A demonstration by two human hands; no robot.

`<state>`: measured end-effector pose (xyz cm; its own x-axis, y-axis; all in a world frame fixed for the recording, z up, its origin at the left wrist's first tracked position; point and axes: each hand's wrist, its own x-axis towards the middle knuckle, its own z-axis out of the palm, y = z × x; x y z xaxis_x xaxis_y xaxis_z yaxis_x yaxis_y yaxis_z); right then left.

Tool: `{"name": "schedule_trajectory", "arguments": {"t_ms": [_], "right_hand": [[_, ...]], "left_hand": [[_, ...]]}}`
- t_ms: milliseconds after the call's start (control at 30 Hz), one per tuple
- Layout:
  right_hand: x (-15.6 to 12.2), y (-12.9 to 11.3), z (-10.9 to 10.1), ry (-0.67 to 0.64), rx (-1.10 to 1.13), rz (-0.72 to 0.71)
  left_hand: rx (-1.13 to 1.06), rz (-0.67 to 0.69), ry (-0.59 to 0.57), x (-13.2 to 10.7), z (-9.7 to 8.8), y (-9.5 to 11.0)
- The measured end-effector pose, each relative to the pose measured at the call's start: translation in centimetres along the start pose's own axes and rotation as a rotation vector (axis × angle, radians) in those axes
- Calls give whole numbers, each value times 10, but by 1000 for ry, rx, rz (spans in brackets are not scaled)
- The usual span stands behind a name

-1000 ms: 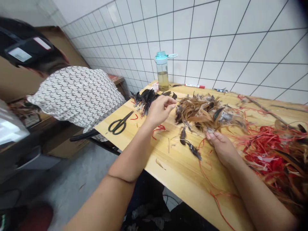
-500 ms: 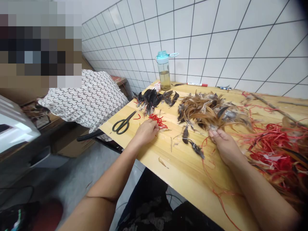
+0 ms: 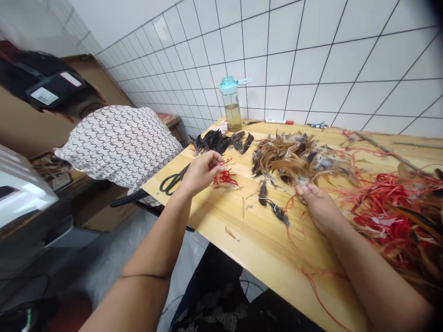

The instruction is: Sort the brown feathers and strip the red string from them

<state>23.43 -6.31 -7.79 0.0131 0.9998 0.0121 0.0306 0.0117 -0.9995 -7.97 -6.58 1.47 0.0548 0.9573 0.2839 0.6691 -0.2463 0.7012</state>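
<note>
My left hand [image 3: 200, 171] is raised just above the wooden table [image 3: 263, 244], fingers pinched on a thin red string [image 3: 225, 161] that leads down to a small bundle of red strings [image 3: 225, 177]. My right hand [image 3: 316, 205] rests on the table at the near edge of a pile of brown feathers [image 3: 294, 159], fingers curled down against the feathers. A few loose dark feathers [image 3: 273, 207] lie between my hands. A pile of black feathers [image 3: 216, 140] sits beyond my left hand.
Black scissors [image 3: 171, 182] lie by the table's left edge. A lidded bottle [image 3: 231, 103] and a red-capped marker [image 3: 278, 122] stand by the tiled wall. A tangle of red strings and feathers [image 3: 391, 212] fills the right. A person in a patterned shirt [image 3: 117, 140] bends at left.
My left hand went from the feather piles down to the red strings, then lifted with one string pinched. My right hand stayed at the brown feathers.
</note>
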Motion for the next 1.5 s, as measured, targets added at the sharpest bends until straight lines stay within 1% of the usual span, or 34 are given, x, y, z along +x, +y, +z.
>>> {"name": "schedule_trajectory", "arguments": {"t_ms": [67,133,233,300,400,500,567,633,733,800,933,1000,1100,1200,1267,1400,1500], "right_hand": [[-1,-3,1,-6,36,11],[-2,-6,2,-13,70,19],[-2,-9,2,10,128,30],[-1,-8,1,25,177,20],[0,-6,0,22,169,-3],[0,-4,3,-6,131,-24],[-1,-2,5,-20,118,-56],[-2,0,7,-28,87,-93],[-3,3,7,-44,4,-128],[-3,4,6,-44,-53,-133],[-2,3,5,-47,-93,-85],[-2,3,4,-48,-109,-70],[-2,5,4,-25,-178,-69],[-1,6,3,-33,-239,-72],[-2,5,2,-44,-256,-87],[-4,-3,1,-53,-297,-167],[-6,-10,2,-110,-303,-205]], "left_hand": [[1,60,-44,9,11,11],[28,126,-134,18,29,23],[4,206,-272,28,66,37],[-25,230,-332,31,92,44],[-74,246,-336,29,125,54],[-109,277,-290,23,144,60],[-99,299,-242,19,149,61],[-86,313,-204,17,150,59],[-112,308,-188,15,150,55],[-164,288,-214,15,150,51],[-276,242,-330,14,151,46],[-277,241,-339,13,150,45],[-243,259,-322,12,148,45],[-180,271,-289,13,145,46],[-120,296,-244,14,143,45],[-22,405,-128,16,142,43],[-31,472,-77,14,144,42]]}}
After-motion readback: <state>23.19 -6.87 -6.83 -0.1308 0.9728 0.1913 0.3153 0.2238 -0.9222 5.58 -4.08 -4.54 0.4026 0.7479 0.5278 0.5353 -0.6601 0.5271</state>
